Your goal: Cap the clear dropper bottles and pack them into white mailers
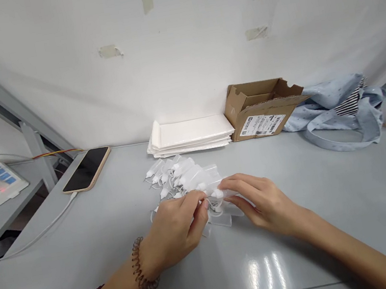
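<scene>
A heap of small translucent plastic bottles [186, 170] with white caps and thin needle-like tips lies on the grey table. At its near right side, my right hand [262, 199] pinches one small bottle [218, 193] between thumb and fingers, its white cap pointing left. My left hand [177, 224] is closed just left of that cap, thumb and forefinger pressed together at the tip end. What sits between those fingertips is too small to make out. More bottles [221, 219] lie under and between both hands, partly hidden by them.
Behind the heap lies a stack of white padded envelopes [191, 132], beside an open cardboard box [261, 120]. A pale blue cloth bag [336, 109] rests at the right. At the left are a phone [87, 169] with its white cable [44, 233] and, lower, a power strip [1, 181].
</scene>
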The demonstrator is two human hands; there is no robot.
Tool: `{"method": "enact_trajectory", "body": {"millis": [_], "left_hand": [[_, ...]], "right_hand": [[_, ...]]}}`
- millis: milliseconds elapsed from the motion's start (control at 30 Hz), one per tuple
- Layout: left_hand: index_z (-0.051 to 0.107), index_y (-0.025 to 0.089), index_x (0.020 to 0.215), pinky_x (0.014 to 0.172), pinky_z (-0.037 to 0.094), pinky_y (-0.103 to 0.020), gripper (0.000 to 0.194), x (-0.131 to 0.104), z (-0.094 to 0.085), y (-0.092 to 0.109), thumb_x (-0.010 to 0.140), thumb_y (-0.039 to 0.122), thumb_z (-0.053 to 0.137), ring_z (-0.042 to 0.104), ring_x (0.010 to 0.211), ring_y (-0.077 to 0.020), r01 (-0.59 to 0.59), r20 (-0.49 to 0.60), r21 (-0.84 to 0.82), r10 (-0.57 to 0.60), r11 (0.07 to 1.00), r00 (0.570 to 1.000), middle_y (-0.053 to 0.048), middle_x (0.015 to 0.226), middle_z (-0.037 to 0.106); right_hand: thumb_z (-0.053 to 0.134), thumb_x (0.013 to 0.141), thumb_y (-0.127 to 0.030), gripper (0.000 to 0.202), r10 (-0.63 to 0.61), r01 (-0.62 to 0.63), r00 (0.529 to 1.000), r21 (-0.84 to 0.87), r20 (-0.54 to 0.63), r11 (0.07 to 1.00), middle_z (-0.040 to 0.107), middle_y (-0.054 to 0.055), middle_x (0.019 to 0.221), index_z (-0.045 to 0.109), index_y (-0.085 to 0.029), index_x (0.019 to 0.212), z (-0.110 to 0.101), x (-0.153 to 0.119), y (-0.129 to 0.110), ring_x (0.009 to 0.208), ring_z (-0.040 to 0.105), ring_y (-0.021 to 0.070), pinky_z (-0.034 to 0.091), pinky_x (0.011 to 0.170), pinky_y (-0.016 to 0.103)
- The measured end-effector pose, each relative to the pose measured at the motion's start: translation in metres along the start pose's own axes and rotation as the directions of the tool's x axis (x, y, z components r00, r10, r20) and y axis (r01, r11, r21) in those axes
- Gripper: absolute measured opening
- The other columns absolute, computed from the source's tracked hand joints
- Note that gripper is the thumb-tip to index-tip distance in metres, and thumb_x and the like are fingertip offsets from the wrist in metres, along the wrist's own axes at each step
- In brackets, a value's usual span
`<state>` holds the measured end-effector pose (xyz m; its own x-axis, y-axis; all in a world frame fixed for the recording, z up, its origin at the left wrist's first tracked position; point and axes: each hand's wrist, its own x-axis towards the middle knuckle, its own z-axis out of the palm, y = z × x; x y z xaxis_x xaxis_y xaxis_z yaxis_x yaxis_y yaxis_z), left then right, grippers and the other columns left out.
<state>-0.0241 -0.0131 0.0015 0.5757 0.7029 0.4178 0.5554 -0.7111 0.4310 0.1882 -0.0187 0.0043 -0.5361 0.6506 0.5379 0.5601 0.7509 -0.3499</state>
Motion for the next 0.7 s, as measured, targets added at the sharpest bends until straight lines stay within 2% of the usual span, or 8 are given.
{"method": "enact_trajectory", "body": {"millis": [400, 700], "left_hand": [[0.054, 0.016, 0.092, 0.05, 0.038, -0.021, 0.015, -0.0017, 0.0025, -0.001, 0.092, 0.018, 0.038, 0.051, 0.05, -0.0107, -0.033, -0.012, 0.028, 0.033, 0.999, 0.999, 0.001, 0.062, 0.059], [0.053, 0.016, 0.094, 0.051, 0.041, -0.023, 0.013, -0.0016, 0.0046, -0.0032, 0.092, 0.017, 0.04, 0.055, 0.052, -0.0125, -0.086, -0.03, 0.095, 0.089, 0.992, 0.996, -0.001, 0.066, 0.064]], "right_hand": [[0.041, 0.088, -0.008, 0.024, -0.014, 0.013, 1.0, -0.085, -0.009, 0.996, 0.065, 0.011, 0.094, 0.057, -0.015, 0.105, -0.0058, 0.0008, 0.0004, 0.081, 0.062, 0.0191, 0.053, 0.062, 0.03], [0.04, 0.089, -0.008, 0.025, -0.028, 0.025, 0.999, -0.087, -0.034, 0.996, 0.066, 0.011, 0.093, 0.057, -0.016, 0.105, -0.0066, 0.0018, 0.0, 0.08, 0.062, 0.0187, 0.052, 0.062, 0.03]]}}
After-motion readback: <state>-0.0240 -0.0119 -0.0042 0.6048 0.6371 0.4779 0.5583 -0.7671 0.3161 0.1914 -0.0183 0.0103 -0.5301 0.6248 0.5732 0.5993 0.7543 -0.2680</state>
